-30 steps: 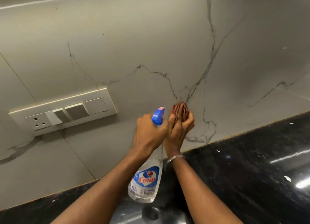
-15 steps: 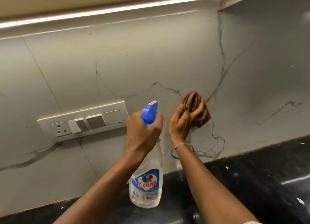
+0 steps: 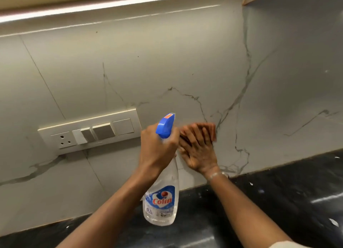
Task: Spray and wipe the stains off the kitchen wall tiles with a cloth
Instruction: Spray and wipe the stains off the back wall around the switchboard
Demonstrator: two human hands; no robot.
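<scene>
Grey, marble-patterned wall tiles (image 3: pixel 167 62) are seen across most of the head view. They are glossy and flat, crossed by thin dark veins and fine straight joints.

A spray bottle (image 3: pixel 161 201) is held up in front of the wall by the left hand (image 3: pixel 157 151), whose fingers are wrapped round its neck just under the blue plastic trigger head. Its body is clear plastic, rounded, with a blue and red label, and little liquid can be made out inside.

Just beside it, the right hand (image 3: pixel 198 149) is laid against the tile with its fingers (image 3: pixel 196 134) straight and spread. A reddish-brown cloth (image 3: pixel 213 134) is pressed flat under them, low on the wall near the veins. Hand and cloth are blurred, so the weave of the cloth cannot be told. A thin metal bracelet (image 3: pixel 217 174) is worn at the wrist.

Wiping is judged to be under way on this patch. A few small dark specks are seen higher on the tiles, so more spraying and wiping is probably left.

A cream plastic switch plate (image 3: pixel 89 132) is set into the wall to the left. Below the tiles, a polished black stone surface (image 3: pixel 287 201) is flecked with white.
</scene>
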